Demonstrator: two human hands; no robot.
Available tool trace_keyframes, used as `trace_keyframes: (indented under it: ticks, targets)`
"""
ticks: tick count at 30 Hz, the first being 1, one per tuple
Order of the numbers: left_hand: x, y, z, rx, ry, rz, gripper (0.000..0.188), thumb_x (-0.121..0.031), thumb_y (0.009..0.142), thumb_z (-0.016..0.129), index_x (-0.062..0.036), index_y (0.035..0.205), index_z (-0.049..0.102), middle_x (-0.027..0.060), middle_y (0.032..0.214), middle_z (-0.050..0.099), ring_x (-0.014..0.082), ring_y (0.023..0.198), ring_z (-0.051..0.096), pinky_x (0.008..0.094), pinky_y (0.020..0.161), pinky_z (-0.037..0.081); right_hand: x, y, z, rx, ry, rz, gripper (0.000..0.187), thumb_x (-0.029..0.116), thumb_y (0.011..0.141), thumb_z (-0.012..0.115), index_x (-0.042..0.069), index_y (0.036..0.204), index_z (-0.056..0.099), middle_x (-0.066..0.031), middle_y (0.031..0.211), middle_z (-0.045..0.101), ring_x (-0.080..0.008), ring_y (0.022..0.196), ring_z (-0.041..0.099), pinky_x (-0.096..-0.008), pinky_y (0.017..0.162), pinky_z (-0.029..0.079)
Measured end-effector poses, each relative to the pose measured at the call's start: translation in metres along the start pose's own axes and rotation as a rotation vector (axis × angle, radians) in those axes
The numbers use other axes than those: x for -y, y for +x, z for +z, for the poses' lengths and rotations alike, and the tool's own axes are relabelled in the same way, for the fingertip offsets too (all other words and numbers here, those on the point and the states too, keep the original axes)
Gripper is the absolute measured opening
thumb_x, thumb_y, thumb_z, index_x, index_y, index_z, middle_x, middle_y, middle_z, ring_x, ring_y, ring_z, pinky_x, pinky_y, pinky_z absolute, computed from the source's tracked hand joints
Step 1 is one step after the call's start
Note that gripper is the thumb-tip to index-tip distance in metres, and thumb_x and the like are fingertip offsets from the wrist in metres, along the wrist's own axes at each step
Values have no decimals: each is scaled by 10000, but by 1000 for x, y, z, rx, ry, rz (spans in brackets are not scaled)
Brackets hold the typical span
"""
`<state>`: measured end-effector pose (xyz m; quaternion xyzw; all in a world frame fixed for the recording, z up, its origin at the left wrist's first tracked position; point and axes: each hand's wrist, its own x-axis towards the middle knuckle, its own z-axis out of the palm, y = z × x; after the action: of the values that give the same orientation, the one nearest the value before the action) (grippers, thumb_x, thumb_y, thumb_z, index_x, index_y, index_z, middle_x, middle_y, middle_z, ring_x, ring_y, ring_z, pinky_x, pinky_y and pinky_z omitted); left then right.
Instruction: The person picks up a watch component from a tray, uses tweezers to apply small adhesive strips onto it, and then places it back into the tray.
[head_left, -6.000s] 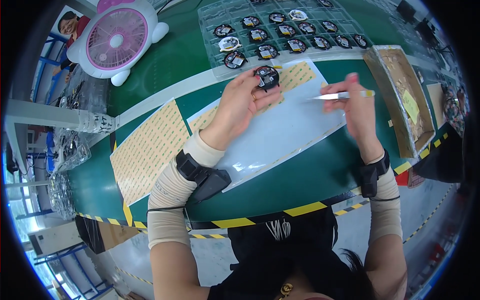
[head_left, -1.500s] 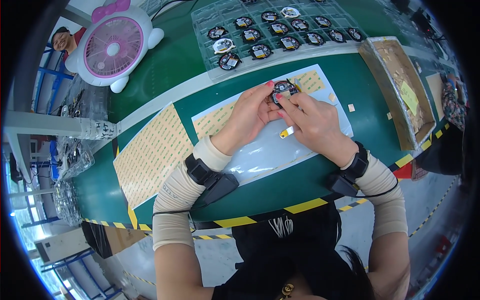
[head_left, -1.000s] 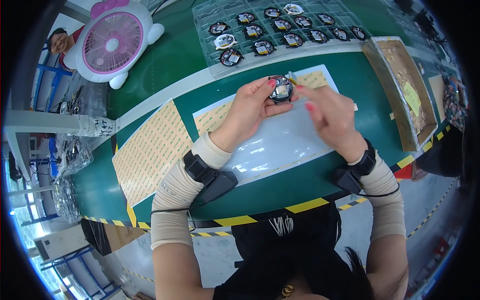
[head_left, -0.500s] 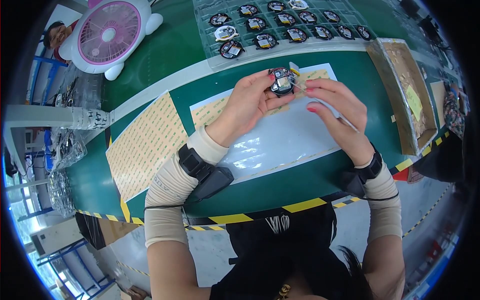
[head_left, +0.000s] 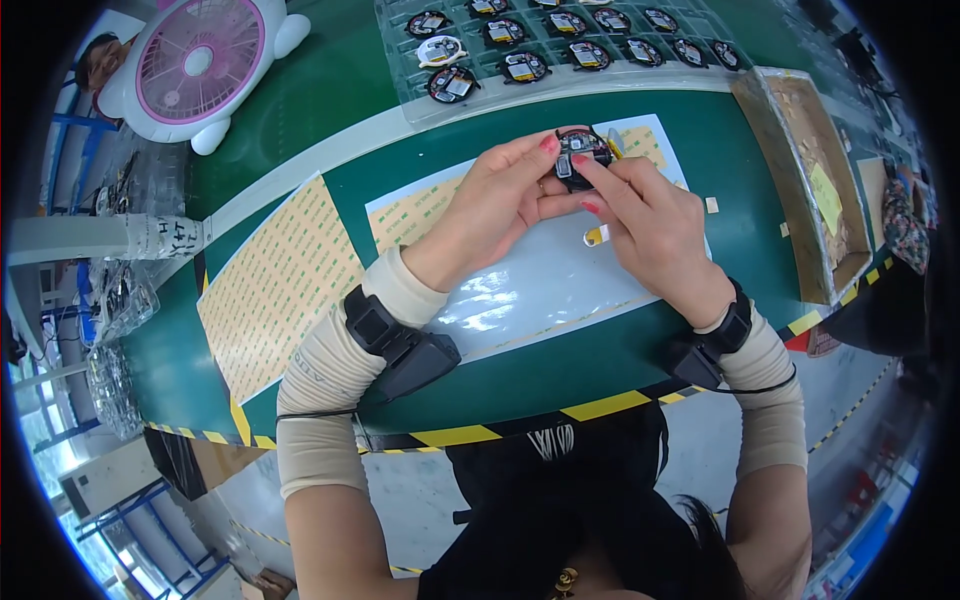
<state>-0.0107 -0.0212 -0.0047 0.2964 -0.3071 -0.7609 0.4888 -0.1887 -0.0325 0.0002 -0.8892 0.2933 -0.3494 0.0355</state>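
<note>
My left hand (head_left: 497, 207) is closed around the edge of a round black watch module (head_left: 568, 152), its open face of circuit parts turned up. A small yellow-and-grey flap (head_left: 615, 143) sticks out at the module's right side. My right hand (head_left: 655, 222) is closed beside it, the index fingertip pressing on the module's face and the thumb tucked below. Under that hand shows a small white-and-yellow piece (head_left: 595, 236); whether it is held or lies on the sheet cannot be told. Beneath both hands is a white sheet (head_left: 520, 300) with rows of tan adhesive pieces along its far part.
Left of it lies a tan adhesive sheet (head_left: 285, 290) with green marks. A clear tray (head_left: 412, 110) of several watch modules stands at the back. A long box (head_left: 808, 210) holding scraps is at right, a pink-and-white fan (head_left: 200, 65) at far left. A small pale square (head_left: 711, 205) lies on the table.
My right hand has moved in to the left, and its index finger now presses on the module. The thin pale tool it held is no longer visible. A white-and-yellow piece now shows beneath it.
</note>
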Motion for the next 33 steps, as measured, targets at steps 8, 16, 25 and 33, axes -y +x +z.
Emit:
trace_keyframes:
  ticks: [8,16,25,33]
  targets:
    - [2,-2,2,8,-42,-19,302,-175,961,362,18,1161,479,99,1074,551,167,938,575,300,848,498,3,0,2,25,-27,27,381,54,692,670,76,1069,614,-31,751,492,-166,555,531,-274,453,417]
    - [5,-2,2,-71,177,29,316,-188,962,357,14,1173,477,114,1091,560,175,902,583,274,803,488,5,-1,7,48,-70,2,383,66,697,666,70,1076,614,-22,735,477,-153,563,521,-272,456,417]
    - [2,-1,0,-24,7,4,288,-161,956,353,21,1122,502,99,1050,574,163,894,589,277,791,503,3,-2,9,-2,-15,-13,392,60,699,661,52,1087,605,-25,744,482,-154,564,519,-275,457,417]
    - [7,-2,-1,-30,55,-2,286,-163,953,370,17,1128,507,92,1047,576,150,891,586,268,791,500,3,-2,11,38,-97,-11,348,73,709,656,26,1050,609,-31,721,456,-155,553,519,-274,451,407]
